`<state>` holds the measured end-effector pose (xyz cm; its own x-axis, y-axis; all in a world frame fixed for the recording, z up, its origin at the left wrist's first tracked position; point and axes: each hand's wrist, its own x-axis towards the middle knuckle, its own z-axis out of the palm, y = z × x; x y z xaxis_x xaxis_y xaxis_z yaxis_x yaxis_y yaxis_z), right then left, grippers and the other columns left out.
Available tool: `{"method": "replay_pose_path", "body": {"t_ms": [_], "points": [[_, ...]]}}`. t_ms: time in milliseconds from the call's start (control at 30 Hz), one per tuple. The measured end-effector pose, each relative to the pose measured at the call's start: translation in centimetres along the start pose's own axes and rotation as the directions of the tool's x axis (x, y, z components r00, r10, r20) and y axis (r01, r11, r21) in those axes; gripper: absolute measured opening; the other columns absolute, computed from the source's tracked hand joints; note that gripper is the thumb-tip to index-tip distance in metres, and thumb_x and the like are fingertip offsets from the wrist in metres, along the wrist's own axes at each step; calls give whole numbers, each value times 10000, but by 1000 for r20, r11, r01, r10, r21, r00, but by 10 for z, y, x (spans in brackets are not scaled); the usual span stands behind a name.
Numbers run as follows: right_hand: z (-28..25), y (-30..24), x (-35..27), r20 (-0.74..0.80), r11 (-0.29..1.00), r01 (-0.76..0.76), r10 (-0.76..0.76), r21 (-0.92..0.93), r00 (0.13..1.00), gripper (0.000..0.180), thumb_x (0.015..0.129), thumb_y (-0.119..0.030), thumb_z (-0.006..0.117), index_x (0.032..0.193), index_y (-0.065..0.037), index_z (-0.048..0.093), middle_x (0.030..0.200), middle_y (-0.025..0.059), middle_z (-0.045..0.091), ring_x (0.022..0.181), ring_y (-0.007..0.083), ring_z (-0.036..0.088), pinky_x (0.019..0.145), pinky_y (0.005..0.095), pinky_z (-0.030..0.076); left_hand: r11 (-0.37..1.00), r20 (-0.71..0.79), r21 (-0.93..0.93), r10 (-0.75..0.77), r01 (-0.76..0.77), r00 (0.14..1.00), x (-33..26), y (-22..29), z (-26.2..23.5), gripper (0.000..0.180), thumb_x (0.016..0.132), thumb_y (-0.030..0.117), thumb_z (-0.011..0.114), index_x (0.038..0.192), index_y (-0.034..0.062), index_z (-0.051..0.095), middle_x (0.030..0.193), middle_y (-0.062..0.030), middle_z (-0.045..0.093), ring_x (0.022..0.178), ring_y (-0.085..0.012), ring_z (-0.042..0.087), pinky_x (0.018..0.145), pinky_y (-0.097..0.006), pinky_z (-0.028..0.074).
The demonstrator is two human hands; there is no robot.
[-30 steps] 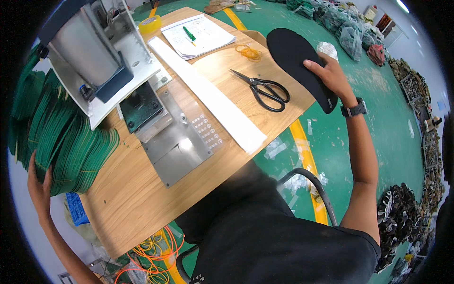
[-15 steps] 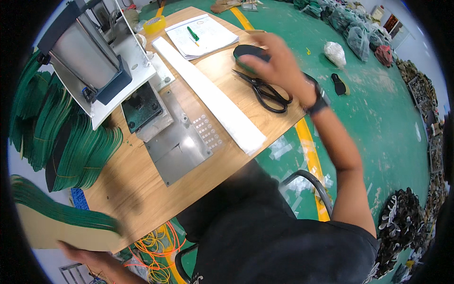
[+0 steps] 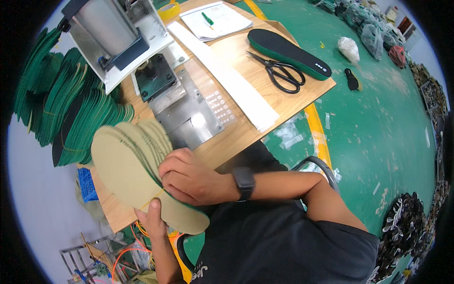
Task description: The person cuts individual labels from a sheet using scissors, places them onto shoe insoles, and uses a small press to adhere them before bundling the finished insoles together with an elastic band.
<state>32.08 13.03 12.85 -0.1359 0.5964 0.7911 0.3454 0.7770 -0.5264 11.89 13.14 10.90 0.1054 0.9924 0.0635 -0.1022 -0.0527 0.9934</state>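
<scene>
A thick bundle of insoles (image 3: 127, 163) with beige undersides and green edges is held up over the near left of the table. A thin yellow band crosses it. My left hand (image 3: 153, 220) grips it from below, the thumb pressed on the beige face near the band. My right hand (image 3: 194, 177) is closed over the bundle's edge, its fingers curled against the layers; the fingertips are hidden. At the table's far right lies a stack of black-topped insoles (image 3: 289, 53) with green sides, beside black-handled scissors (image 3: 281, 75).
A press with a metal cylinder (image 3: 104, 28) stands on the left above a steel plate (image 3: 194, 116). Banded green insole stacks (image 3: 90, 118) are left of it. A white strip (image 3: 227, 78), paper pad (image 3: 220, 21), green pen (image 3: 207, 19) and tape roll (image 3: 169, 11) share the table.
My right hand has left the black-topped insoles and come back to the bundle. My left hand has lifted the bundle and brought it rightward, turning its beige face into view.
</scene>
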Motion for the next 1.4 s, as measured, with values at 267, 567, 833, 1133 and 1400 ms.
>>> {"method": "replay_pose_path", "body": {"t_ms": [267,567,833,1133,1400], "points": [[-37,-32,-12,809,233,-778,-76,583,583,278,807,-117,691,1002,-26,514,555,-17,401,529,77,408,501,248,329,951,604,303,-243,63,759,41,49,-40,918,437,117,921,1226,-38,480,1143,-112,605,1045,-200,575,905,-332,437],[-144,-21,-15,-187,271,104,299,957,936,979,816,-27,545,1453,-254,-164,614,124,588,373,145,523,324,262,445,889,628,448,-384,89,677,47,48,-12,925,510,150,890,1289,-54,436,1185,-101,576,1112,-193,522,962,-325,388],[-71,10,-33,233,651,-436,378,622,896,670,842,-208,660,1406,-53,334,1205,85,563,1033,195,556,918,318,430,931,613,-366,244,-4,752,14,-20,-46,1130,566,458,834,1396,-40,252,1370,-193,415,1233,-305,454,1010,-445,370],[-19,-31,73,532,807,-363,72,467,844,863,642,-366,822,1254,35,364,1128,226,537,1083,353,535,905,366,432,923,300,-344,284,-174,910,39,30,-32,1142,591,578,758,1417,-18,240,1443,-189,303,1325,-317,302,1054,-471,288],[12,27,76,605,975,10,130,-222,785,573,646,-259,786,1030,29,474,906,223,606,870,409,590,732,441,472,665,504,399,416,-631,757,96,32,-79,1115,584,613,741,1413,14,298,1450,-192,318,1347,-345,290,1070,-483,252]]}}
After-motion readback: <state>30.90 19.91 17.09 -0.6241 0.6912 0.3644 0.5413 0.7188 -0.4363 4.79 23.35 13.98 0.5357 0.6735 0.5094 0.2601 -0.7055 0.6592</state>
